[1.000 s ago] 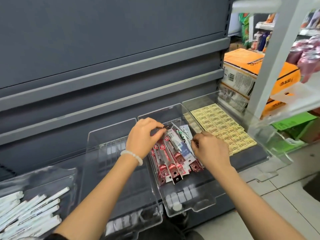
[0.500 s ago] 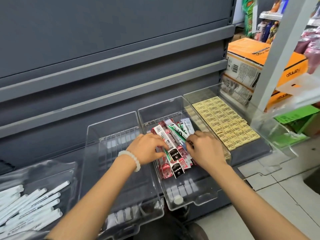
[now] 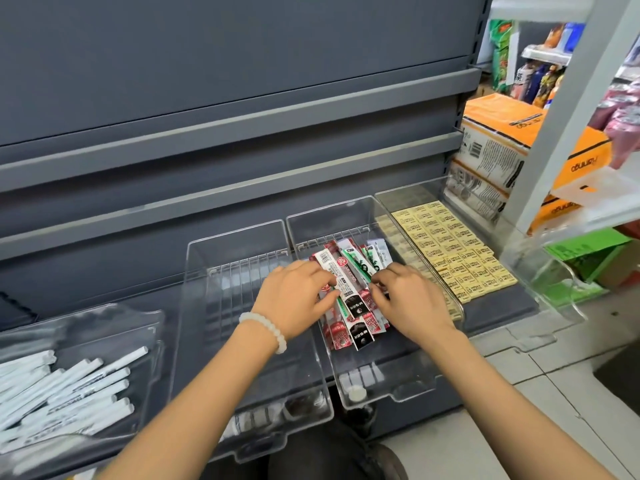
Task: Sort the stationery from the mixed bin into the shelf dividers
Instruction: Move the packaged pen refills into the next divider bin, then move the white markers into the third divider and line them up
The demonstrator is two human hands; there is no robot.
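Far left, near edge: clear plastic tray [image 3: 152, 327] full of loose white capped pens [image 3: 65, 386] lying at mixed angles. Just right of it, clear ribbed bin [image 3: 239, 237] on the grey shelf [image 3: 502, 306], holding nothing that can be made out except something small and blurred at its near end. Next right, clear mixed bin [image 3: 381, 393] with a heap of long flat refill packets in red, white, green and black [image 3: 349, 299] piled across its middle.

Left hand [image 3: 294, 299], white bead bracelet [image 3: 265, 329] at the wrist, reaching in over the dividing wall, fingertips [image 3: 327, 289] curled against the left edge of the heap, pinching or gathering the red-and-white packets; exact hold hidden under the knuckles. Right hand [image 3: 408, 303] on the heap's right edge, fingers curled onto the packets, apparently squeezing them toward the left hand.

Further right, clear bin [image 3: 415, 192] tiled with rows of small yellow boxed erasers [image 3: 453, 247], then orange and white cartons [image 3: 512, 140] at the far right.

Step in hand, by judgement: bunching the packets together before picking out one kind. Next move likely: separating one colour, lifting it clear without dragging neighbours, carrying it left into the ribbed bin.
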